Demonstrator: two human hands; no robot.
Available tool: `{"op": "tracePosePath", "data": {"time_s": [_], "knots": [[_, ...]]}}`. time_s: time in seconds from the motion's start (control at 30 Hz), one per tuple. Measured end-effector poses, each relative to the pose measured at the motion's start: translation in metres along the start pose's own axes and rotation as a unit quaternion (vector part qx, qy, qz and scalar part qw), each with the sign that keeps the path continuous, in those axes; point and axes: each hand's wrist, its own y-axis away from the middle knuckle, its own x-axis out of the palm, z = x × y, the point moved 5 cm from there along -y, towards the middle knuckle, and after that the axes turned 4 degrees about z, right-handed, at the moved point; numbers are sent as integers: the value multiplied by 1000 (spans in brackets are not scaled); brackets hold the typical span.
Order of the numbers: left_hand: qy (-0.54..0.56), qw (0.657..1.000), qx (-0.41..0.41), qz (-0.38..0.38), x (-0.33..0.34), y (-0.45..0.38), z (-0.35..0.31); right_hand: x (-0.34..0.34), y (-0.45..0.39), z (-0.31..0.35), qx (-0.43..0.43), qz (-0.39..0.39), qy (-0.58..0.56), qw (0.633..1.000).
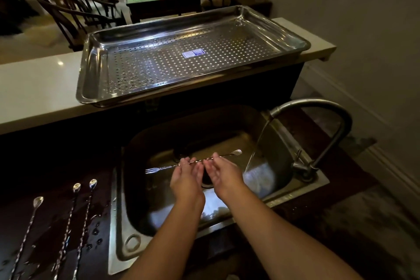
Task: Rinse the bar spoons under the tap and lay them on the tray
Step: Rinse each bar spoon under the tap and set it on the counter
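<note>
The bar spoon (193, 162) in hand lies across the fingertips of both hands over the sink (318, 183), its long axis running left to right and tilted slightly — fork end lower at the left, bowl end higher at the right. The left hand (185, 176) and right hand (223, 173) are palm-up, side by side; their fingers (184, 162) are gently curved, and the twisted stem rests on the tips. Whether any thumb pinches it cannot be told.

The water stream (256, 145) falls from the tap (318, 104) just to the right of the bowl end, not yet on it. The right hand is nearer the stream, so rinsing likely calls for a shift rightward along the axis.

The tray (91, 98) sits on the raised worktop (34, 88) beyond the sink. Three more bar spoons (76, 209) lie left of the sink.
</note>
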Motion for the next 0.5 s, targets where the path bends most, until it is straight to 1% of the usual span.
{"op": "tracePosePath", "data": {"time_s": [0.23, 0.5], "knots": [[25, 1000, 1, -8, 11, -6, 23, -15, -5, 17, 9, -13, 7, 1000], [4, 1000, 4, -11, 23, -10, 37, -30, -10, 34, 10, -24, 20, 999]]}}
